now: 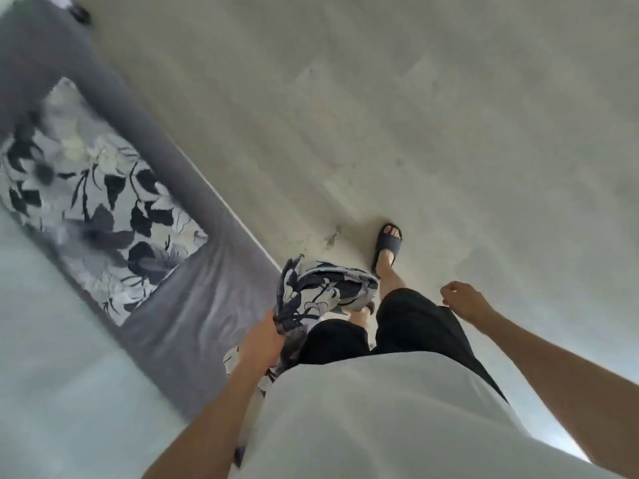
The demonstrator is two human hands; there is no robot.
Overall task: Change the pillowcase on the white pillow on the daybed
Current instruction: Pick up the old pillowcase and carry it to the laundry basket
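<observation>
My left hand (263, 338) grips a bunched pillowcase (321, 288), white with a dark blue floral print, which hangs beside my left hip and trails down along my shirt. My right hand (461, 299) swings free at my right side, fingers loosely curled, holding nothing. The daybed (193, 305) with its grey frame lies to my left, and a flat cushion or pillow (100, 209) in the same floral print rests on it. I see no plain white pillow in this view.
A pale grey floor (415, 115) stretches ahead and to the right. My feet in dark slides (387, 245) stand on it next to the daybed's edge. A small dark object (80, 13) lies at the top left, blurred.
</observation>
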